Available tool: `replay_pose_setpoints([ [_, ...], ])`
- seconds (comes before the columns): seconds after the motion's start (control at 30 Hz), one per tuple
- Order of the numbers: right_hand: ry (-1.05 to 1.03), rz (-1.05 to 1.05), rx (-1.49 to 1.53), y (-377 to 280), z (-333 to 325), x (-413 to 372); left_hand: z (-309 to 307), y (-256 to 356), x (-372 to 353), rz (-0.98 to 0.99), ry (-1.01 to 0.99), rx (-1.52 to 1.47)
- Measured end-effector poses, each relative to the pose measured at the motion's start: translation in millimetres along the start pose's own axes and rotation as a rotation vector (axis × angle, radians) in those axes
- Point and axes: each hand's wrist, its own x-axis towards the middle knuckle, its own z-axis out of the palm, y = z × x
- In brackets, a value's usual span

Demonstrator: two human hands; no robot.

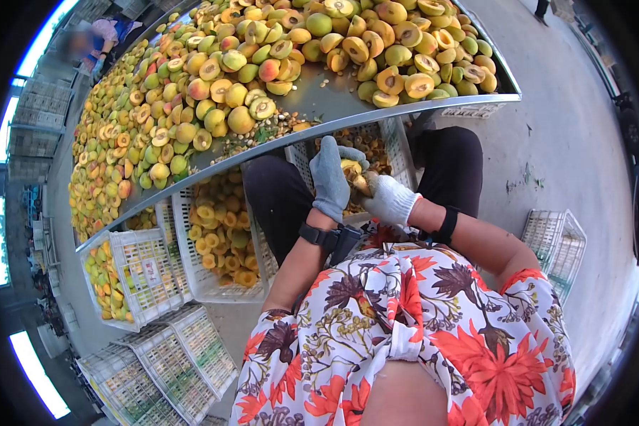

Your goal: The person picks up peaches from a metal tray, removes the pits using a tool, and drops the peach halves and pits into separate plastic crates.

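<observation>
My left hand [329,177], in a grey glove, is closed around a cut apricot [351,168] above a crate between my knees. Close against it, my right hand [392,200], in a white knitted glove, grips a small tool with a brownish handle [363,186]. The tool's working end is hidden at the fruit. Beneath both hands, the white crate [402,153] holds dark orange scraps or cut pieces. Just ahead, a metal table [323,99] carries a heap of whole and halved apricots [238,78], with loose pits [284,126] near its edge.
Left of my legs, a white crate [183,220] contains pitted halves, and another crate [145,266] stands beside it with fruit. Stacked crates [170,362] sit at lower left. A crate [557,245] stands on the floor at right. Another person [101,44] is at the table's far left.
</observation>
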Motion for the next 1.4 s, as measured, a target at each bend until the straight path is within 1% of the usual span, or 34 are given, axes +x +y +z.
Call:
replay_pose_setpoints([
  [0.07,-0.127,0.048,0.199,2.3,2.6,1.2,-2.3,-3.2,-1.8,-0.005,-0.015,0.013],
  [0.1,-0.098,0.023,0.185,1.1,2.8,-0.3,-4.9,-4.2,-1.3,-0.004,-0.025,0.021],
  [0.2,-0.012,0.016,-0.12,8.7,5.2,2.0,-3.8,-1.7,0.2,-0.004,-0.074,0.063],
  [0.3,-0.084,0.069,0.052,4.6,3.6,2.6,-7.6,-5.5,3.7,-0.026,-0.094,0.054],
  [0.33,-0.081,0.042,0.06,6.1,4.4,2.6,-6.9,-5.5,4.0,-0.034,-0.096,0.04],
  [0.4,-0.074,-0.016,0.078,8.2,8.0,3.6,-5.6,-5.8,0.8,-0.051,-0.03,0.02],
  [0.43,-0.072,-0.01,0.026,9.7,7.4,3.7,-3.4,-6.0,-1.3,-0.063,0.001,0.01],
  [0.53,-0.06,0.01,-0.124,14.9,5.2,3.6,-4.1,-9.3,0.6,0.008,-0.071,0.159],
  [0.57,-0.04,-0.019,-0.139,17.1,7.3,4.1,-3.3,-8.4,-1.1,-0.012,-0.057,0.135],
  [0.67,-0.102,-0.082,0.299,14.5,12.1,4.0,1.2,-10.6,-5.0,-0.03,0.064,-0.016],
  [0.7,-0.148,-0.056,0.318,13.4,8.9,4.6,2.3,-8.9,-4.7,-0.053,0.104,-0.06],
  [0.8,-0.041,-0.027,-0.086,15.4,6.6,9.0,2.2,1.0,-3.6,-0.031,-0.002,-0.008],
  [0.83,-0.045,-0.024,-0.149,13.9,2.7,7.7,-2.1,1.9,-0.9,-0.079,-0.078,-0.012],
  [0.93,0.033,-0.01,-0.079,12.7,4.5,5.7,-0.2,5.1,1.6,-0.122,-0.103,-0.294],
  [1.03,0.056,-0.029,0.008,8.0,3.2,4.6,8.7,15.9,-4.0,-0.114,-0.029,-0.412],
  [1.1,0.107,-0.066,0.071,12.9,14.7,7.9,1.9,8.3,-1.0,-0.138,-0.072,-0.356],
  [1.13,0.107,-0.043,0.051,11.1,15.9,7.5,2.3,7.6,-1.4,-0.153,-0.093,-0.328],
  [1.17,0.106,-0.019,0.029,9.6,16.0,7.2,4.9,5.3,-2.1,-0.126,-0.028,-0.287],
  [1.2,0.105,0.007,0.008,9.1,15.9,6.5,6.1,4.5,-0.8,-0.093,-0.028,-0.273],
  [1.23,0.119,-0.027,-0.049,9.8,13.1,6.8,8.5,4.8,0.5,-0.063,-0.028,-0.258],
  [1.27,0.087,-0.043,-0.087,8.3,7.2,5.9,10.2,4.2,-1.9,-0.039,-0.027,-0.245],
  [1.3,0.069,-0.032,-0.057,7.6,7.4,5.9,13.9,4.4,-4.0,-0.032,0.036,-0.207],
  [1.33,0.058,-0.023,-0.03,6.5,5.7,8.3,13.9,4.7,-2.1,-0.034,0.045,-0.226],
  [1.4,0.02,-0.07,0.124,9.0,7.9,13.0,13.2,2.2,-0.3,-0.048,0.067,-0.269],
])
